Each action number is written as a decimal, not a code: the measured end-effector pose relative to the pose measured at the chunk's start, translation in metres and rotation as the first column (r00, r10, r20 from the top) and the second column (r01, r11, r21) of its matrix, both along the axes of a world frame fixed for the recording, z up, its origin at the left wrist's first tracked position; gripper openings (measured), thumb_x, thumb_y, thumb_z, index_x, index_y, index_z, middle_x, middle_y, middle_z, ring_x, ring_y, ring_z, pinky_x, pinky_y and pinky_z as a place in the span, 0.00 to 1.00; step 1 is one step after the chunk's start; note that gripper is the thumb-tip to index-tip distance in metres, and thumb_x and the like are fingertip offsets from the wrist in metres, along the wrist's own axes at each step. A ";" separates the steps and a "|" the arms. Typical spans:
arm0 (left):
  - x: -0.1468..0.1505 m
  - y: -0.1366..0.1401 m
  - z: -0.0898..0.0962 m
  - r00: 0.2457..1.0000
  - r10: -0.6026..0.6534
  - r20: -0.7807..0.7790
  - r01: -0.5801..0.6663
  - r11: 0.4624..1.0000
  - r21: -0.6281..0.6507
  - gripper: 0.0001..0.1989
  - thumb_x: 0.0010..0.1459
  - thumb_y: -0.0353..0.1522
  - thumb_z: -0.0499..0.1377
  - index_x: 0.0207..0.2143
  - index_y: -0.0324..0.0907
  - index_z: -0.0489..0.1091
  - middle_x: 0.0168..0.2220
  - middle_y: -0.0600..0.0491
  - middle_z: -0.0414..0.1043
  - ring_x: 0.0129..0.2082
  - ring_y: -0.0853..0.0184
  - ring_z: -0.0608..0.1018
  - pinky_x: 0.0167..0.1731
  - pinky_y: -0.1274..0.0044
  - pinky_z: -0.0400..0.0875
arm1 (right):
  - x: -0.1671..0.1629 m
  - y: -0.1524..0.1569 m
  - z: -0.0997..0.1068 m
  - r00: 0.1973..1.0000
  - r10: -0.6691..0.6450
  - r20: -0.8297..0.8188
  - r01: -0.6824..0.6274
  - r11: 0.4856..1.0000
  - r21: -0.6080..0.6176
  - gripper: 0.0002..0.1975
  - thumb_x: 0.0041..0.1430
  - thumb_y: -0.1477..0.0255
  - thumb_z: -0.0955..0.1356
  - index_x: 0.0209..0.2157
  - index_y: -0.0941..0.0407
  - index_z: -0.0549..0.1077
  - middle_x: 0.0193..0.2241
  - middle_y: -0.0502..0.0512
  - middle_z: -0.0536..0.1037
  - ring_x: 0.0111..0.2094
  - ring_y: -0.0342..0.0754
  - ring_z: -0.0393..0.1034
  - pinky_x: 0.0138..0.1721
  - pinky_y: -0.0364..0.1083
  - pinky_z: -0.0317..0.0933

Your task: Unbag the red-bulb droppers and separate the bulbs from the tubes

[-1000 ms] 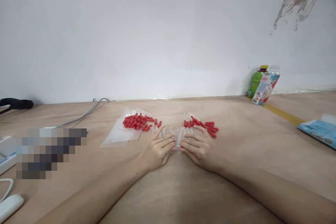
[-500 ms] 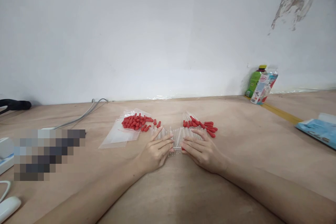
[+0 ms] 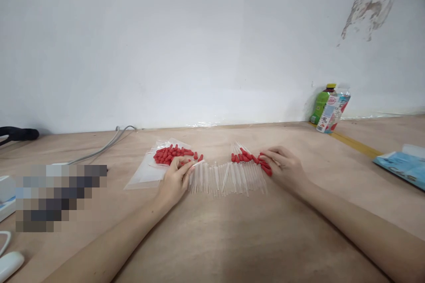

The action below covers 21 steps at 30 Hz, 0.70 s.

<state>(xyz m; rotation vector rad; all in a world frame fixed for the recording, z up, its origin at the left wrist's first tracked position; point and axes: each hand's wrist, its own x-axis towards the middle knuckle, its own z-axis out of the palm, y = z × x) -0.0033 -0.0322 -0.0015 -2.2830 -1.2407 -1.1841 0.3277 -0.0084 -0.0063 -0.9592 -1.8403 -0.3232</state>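
My left hand (image 3: 175, 181) pinches a clear glass dropper tube (image 3: 199, 162) between thumb and fingers, its free end pointing right. Below and to the right of it lies a row of clear dropper tubes (image 3: 215, 179), side by side on the table. My right hand (image 3: 286, 167) is closed with its fingertips on a red rubber bulb (image 3: 261, 154) at the right end of a group of droppers. Tubes with red bulbs (image 3: 244, 155) fan out there, behind the row. Loose red bulbs (image 3: 169, 154) are heaped beyond my left hand.
Under the heap lie clear plastic bags (image 3: 141, 176). A green bottle (image 3: 319, 106) and a carton (image 3: 333, 112) stand by the wall at the right. A blue packet (image 3: 401, 166) lies far right. Grey cables (image 3: 106, 145) and a white mouse (image 3: 10, 266) are at the left.
Both hands have moved apart from over the tube row, which now shows. My left hand has lifted a tube at the row's left end; my right hand has gone to the red-bulbed droppers.
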 end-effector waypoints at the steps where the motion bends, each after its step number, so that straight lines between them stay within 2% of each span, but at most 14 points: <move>1: -0.001 0.002 0.000 1.000 0.017 -0.009 -0.017 1.000 -0.013 0.13 0.58 0.29 0.49 0.44 0.41 0.67 0.37 0.49 0.62 0.34 0.68 0.70 0.33 0.75 0.70 | 0.006 0.007 -0.001 0.998 -0.022 -0.067 0.019 0.999 -0.050 0.09 0.56 0.71 0.62 0.35 0.54 0.74 0.30 0.55 0.73 0.32 0.46 0.67 0.31 0.45 0.62; 4: -0.002 0.004 -0.002 0.999 0.026 -0.046 -0.029 0.998 -0.056 0.15 0.58 0.28 0.48 0.47 0.41 0.65 0.32 0.51 0.59 0.32 0.69 0.68 0.32 0.76 0.68 | 0.020 0.022 -0.007 0.974 -0.126 -0.190 0.082 0.971 -0.225 0.12 0.55 0.69 0.61 0.36 0.56 0.73 0.29 0.55 0.71 0.29 0.45 0.66 0.27 0.44 0.61; 7: -0.001 0.003 -0.003 0.999 0.006 -0.046 -0.010 0.996 -0.086 0.14 0.58 0.28 0.48 0.45 0.41 0.66 0.29 0.53 0.58 0.29 0.70 0.66 0.29 0.77 0.67 | 0.027 0.030 -0.013 0.947 -0.212 -0.240 0.120 0.930 -0.349 0.13 0.51 0.68 0.62 0.37 0.58 0.71 0.27 0.55 0.71 0.24 0.44 0.64 0.26 0.44 0.61; 11: 0.001 0.000 -0.001 0.999 -0.026 -0.021 0.024 0.995 -0.096 0.10 0.57 0.27 0.48 0.41 0.40 0.66 0.30 0.53 0.61 0.27 0.71 0.67 0.27 0.79 0.66 | 0.028 0.031 -0.016 0.934 -0.247 -0.258 0.130 0.908 -0.399 0.11 0.49 0.67 0.63 0.33 0.58 0.68 0.21 0.51 0.70 0.21 0.43 0.63 0.23 0.42 0.59; 16: 0.006 -0.004 0.001 0.997 -0.051 -0.051 0.046 0.994 -0.097 0.07 0.56 0.27 0.49 0.35 0.39 0.65 0.30 0.52 0.65 0.28 0.70 0.70 0.30 0.78 0.67 | 0.026 0.028 -0.015 0.955 -0.211 -0.209 0.105 0.899 -0.425 0.11 0.48 0.63 0.64 0.29 0.57 0.69 0.21 0.50 0.70 0.21 0.42 0.62 0.23 0.42 0.58; 21: 0.009 -0.011 0.004 0.989 -0.104 -0.102 0.093 0.990 -0.102 0.11 0.54 0.33 0.54 0.39 0.40 0.68 0.35 0.48 0.70 0.34 0.66 0.73 0.35 0.75 0.70 | 0.027 0.026 -0.012 0.976 -0.177 -0.126 0.107 0.897 -0.429 0.11 0.49 0.62 0.64 0.26 0.55 0.72 0.24 0.52 0.74 0.26 0.46 0.65 0.28 0.44 0.58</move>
